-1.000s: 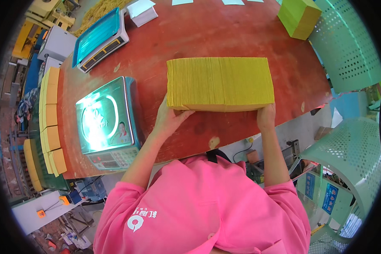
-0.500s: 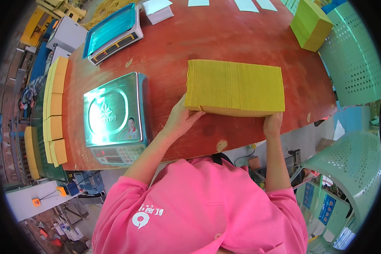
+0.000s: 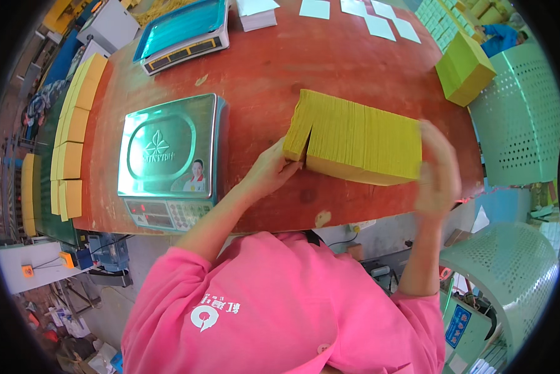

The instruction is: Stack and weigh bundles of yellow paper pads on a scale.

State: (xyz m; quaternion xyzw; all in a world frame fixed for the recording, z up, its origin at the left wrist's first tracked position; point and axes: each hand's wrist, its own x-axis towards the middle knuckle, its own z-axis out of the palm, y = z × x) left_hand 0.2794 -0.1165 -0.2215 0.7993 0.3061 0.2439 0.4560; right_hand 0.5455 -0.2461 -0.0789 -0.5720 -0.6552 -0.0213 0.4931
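A long block of yellow paper sheets (image 3: 364,140) lies on the red tabletop, its many thin edges facing up. Near its left end a dark wedge-shaped gap parts a thin bundle of sheets (image 3: 297,136) from the rest. My left hand (image 3: 272,169) is closed on the near lower corner of that bundle, thumb toward the gap. At the block's right end is my right hand (image 3: 439,171), blurred, fingers stretched out and upright beside the end sheets. Whether its palm touches them I cannot tell.
A silver-topped digital scale (image 3: 168,149) stands left of the block. Behind it is another scale with a blue tray (image 3: 183,31), beside a white paper stack (image 3: 257,14). Yellow blocks (image 3: 71,134) line the left edge; another yellow block (image 3: 465,68) sits far right by a perforated green panel (image 3: 520,118).
The block has turned, its right end now nearer me, and a gap has opened near its left end. My right hand has moved from under the right corner up alongside the end.
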